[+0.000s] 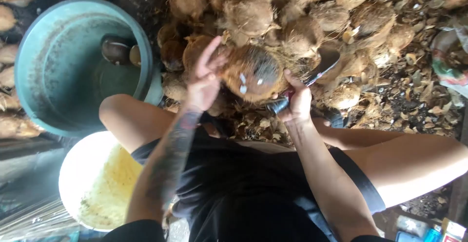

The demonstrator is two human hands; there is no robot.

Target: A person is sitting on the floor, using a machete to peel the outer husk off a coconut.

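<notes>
My left hand [204,78] cradles a brown, fibrous coconut [253,72] from its left side, fingers spread against the husk. A few white nicks show on the coconut's near face. My right hand [296,100] is closed round the dark handle of a curved knife [321,66], whose blade points up and right, just beside the coconut. Both hands are held above my knees, in front of a heap of coconuts [273,13].
A large green tub [34,76] at the left holds water and two dark coconut pieces [117,49]. Below it stands a white bucket [78,169] with yellowish residue. Husk chips [414,86] litter the ground at the right. More coconuts lie along the left edge.
</notes>
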